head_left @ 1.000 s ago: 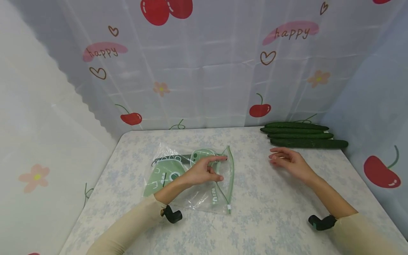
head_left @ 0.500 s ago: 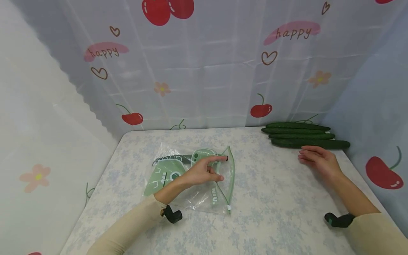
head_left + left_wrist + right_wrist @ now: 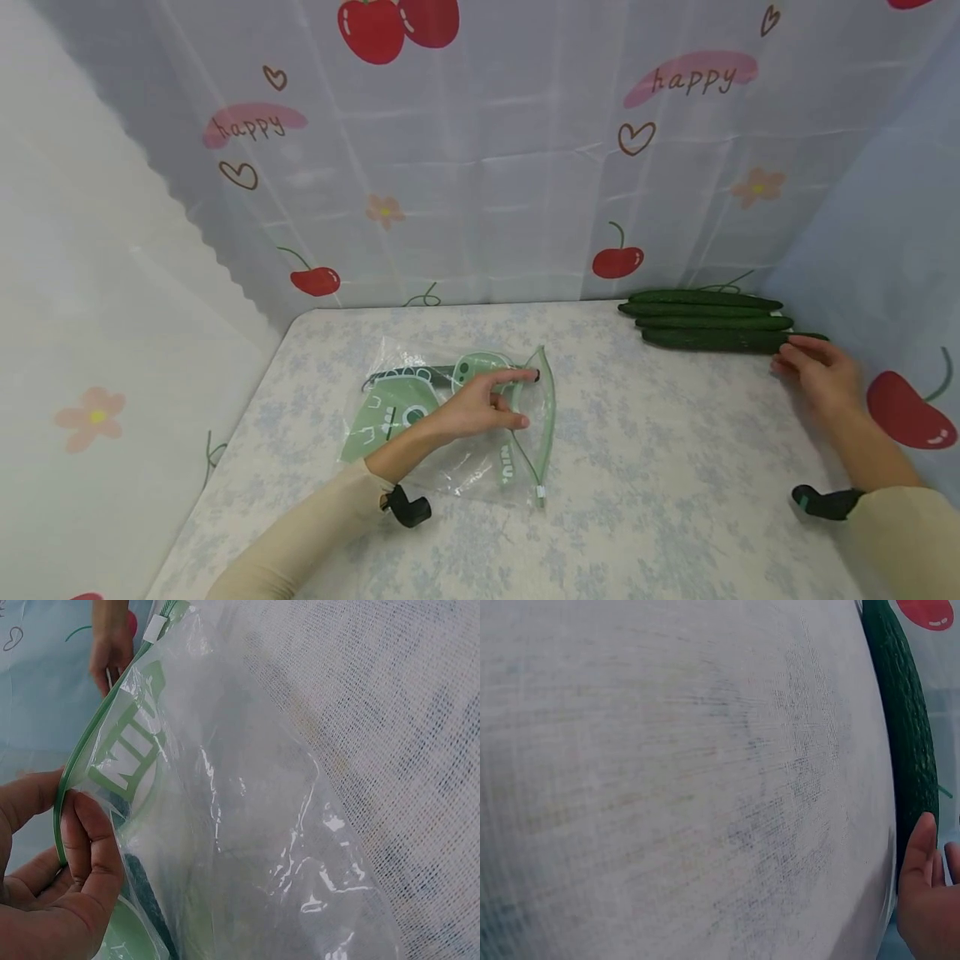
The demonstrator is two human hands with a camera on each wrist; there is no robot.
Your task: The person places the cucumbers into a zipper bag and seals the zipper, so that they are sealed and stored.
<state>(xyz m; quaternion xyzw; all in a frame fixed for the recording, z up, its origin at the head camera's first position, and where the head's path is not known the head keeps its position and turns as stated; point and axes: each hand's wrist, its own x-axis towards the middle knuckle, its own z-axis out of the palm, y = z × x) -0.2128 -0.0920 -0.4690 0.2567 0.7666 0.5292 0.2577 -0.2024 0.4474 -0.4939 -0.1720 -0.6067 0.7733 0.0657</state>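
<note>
A clear zip bag (image 3: 465,475) with green cartoon prints lies on the table, its green-edged mouth facing right and parted. My left hand (image 3: 472,408) lies over it with index finger and thumb spread at that mouth. In the left wrist view the fingertips of the left hand (image 3: 75,862) touch the green rim, and the other fingers are bent. At the back right lie several dark green cucumbers (image 3: 701,310). My right hand (image 3: 828,379) grips the nearest cucumber (image 3: 712,339) near its right end. In the right wrist view the thumb lies along the cucumber (image 3: 904,697); the other fingers are mostly hidden.
A patterned cloth covers the table (image 3: 637,467). Behind it hangs a printed curtain (image 3: 487,183), with more curtain at left and right. A white slider (image 3: 540,492) sits at the near end of the bag's zip.
My right hand has moved right and reached the nearest cucumber, where it takes hold of the right end. The left hand and the bag have stayed in place.
</note>
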